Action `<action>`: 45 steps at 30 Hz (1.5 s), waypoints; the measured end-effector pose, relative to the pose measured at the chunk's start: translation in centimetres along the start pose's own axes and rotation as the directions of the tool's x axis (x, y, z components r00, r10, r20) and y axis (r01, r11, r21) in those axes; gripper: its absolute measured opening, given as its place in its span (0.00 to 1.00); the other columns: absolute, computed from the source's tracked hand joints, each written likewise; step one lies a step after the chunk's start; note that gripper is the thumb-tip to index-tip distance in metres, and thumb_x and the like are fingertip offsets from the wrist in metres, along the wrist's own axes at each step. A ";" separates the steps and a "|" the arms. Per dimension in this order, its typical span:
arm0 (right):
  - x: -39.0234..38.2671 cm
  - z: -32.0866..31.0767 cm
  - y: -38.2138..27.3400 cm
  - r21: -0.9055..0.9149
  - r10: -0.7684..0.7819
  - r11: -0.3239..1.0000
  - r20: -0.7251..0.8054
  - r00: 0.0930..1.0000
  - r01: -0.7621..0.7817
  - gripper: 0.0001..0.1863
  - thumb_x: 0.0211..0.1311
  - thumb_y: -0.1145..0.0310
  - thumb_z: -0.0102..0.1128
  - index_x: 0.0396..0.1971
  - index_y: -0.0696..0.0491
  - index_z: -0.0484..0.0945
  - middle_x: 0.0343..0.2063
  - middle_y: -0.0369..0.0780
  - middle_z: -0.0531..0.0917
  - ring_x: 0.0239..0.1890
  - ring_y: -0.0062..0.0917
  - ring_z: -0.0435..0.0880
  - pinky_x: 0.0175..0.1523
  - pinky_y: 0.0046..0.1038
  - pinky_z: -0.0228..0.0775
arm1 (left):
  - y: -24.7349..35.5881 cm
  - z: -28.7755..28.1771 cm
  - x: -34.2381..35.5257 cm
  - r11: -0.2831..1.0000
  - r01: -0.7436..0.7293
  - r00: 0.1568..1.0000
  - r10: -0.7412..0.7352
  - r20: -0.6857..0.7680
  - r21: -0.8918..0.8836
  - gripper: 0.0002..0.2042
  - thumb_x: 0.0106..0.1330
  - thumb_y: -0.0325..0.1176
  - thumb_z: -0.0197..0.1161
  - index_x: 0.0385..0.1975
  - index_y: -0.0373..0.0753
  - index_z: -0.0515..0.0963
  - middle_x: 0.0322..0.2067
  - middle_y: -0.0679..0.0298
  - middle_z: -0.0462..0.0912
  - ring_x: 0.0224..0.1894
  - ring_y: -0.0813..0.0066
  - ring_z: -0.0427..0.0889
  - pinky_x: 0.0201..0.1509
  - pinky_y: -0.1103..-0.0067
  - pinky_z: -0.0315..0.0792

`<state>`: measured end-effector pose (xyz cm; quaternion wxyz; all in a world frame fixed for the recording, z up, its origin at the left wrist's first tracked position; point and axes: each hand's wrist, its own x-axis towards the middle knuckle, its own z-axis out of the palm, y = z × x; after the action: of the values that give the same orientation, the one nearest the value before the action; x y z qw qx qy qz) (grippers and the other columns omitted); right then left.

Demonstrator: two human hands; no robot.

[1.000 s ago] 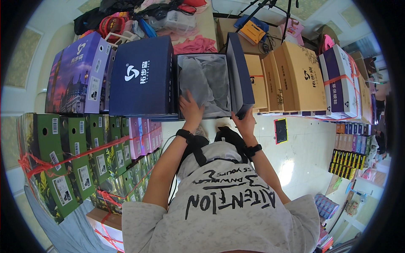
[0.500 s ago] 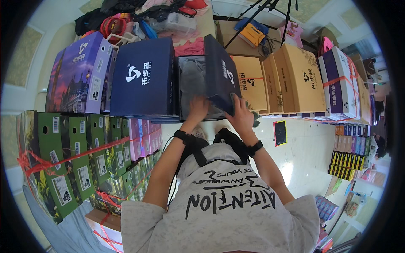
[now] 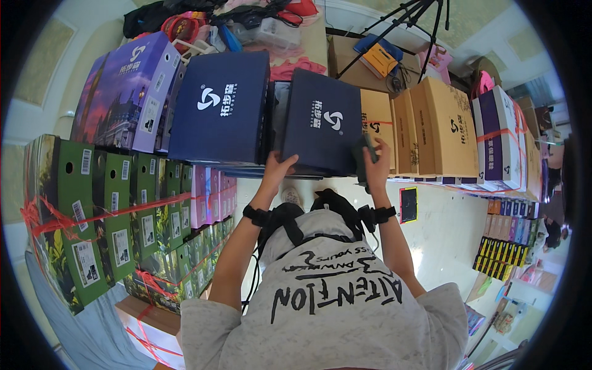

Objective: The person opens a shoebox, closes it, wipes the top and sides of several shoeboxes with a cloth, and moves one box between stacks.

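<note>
A navy lid (image 3: 317, 111) lies over the middle shoebox, with only a narrow dark gap (image 3: 281, 98) showing the box's inside at its left. My left hand (image 3: 279, 164) grips the front left corner of that lid, thumb on top. At the lid's right, my right hand (image 3: 376, 157) is closed on a dark greenish object (image 3: 364, 160) that I cannot make out. A second navy shoebox (image 3: 219, 108) sits just left of the middle one, and a tan box (image 3: 377, 108) stands to its right.
Purple boxes (image 3: 123, 92), tan boxes (image 3: 444, 129) and white tied boxes (image 3: 498, 139) share the row. Green boxes (image 3: 114, 216) bound with red string fill the left side. A tripod (image 3: 407, 15), clothes (image 3: 296, 68) and more stacked boxes (image 3: 499, 256) surround the bright floor (image 3: 431, 246).
The lid has swung down from standing at the right to covering the middle box. My left hand left the inside for the lid's corner, and my right hand moved rightward with the greenish object.
</note>
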<state>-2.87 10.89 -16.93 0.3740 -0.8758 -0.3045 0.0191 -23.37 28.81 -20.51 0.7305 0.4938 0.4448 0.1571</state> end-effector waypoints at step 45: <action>2.1 3.3 4.0 0.453 0.308 0.526 0.687 0.658 -0.720 0.30 0.49 0.69 0.63 0.54 0.56 0.65 0.45 0.41 0.74 0.45 0.26 0.74 0.49 0.24 0.66 | -8.0 -6.2 1.5 0.925 0.362 0.898 -0.312 0.308 -0.118 0.44 0.50 0.51 0.65 0.62 0.36 0.49 0.64 0.59 0.46 0.67 0.66 0.40 0.68 0.69 0.34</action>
<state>0.07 12.02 -21.57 0.5497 -0.6750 -0.0764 0.4862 -29.26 29.71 -28.87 0.8427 0.3614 0.3991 -0.0069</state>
